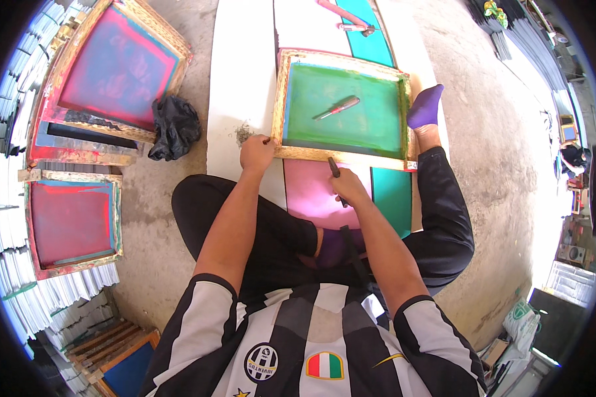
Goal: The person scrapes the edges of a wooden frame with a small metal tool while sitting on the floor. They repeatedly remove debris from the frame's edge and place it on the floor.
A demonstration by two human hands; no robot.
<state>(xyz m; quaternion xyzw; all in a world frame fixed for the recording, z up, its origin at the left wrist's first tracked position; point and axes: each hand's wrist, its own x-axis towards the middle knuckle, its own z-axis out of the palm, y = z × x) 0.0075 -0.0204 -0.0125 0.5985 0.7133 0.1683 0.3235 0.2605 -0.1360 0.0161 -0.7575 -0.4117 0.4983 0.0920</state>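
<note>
A wooden screen-printing frame [341, 157] with green mesh [304, 86] lies flat in front of me. My left hand [257, 155] is closed at its near left corner, fingers pressed against the wood; a small dark spot shows at the fingertips, too small to name. My right hand [352, 188] is closed around a dark, slim tool [335, 168] just below the frame's near edge. The tool's kind is partly hidden by my fingers. On the mesh rests a screwdriver [339, 108] with a red and grey handle. My foot in a purple sock [425, 106] touches the frame's right side.
Pink [304, 188] and teal sheets [389, 198] lie under the frame. Beyond it is what looks like a hammer [341, 12]. To the left are red-blue screens [122, 63], a black plastic bag [174, 129] and another red screen [73, 221]. Stacked sheets [20, 278] line the left side.
</note>
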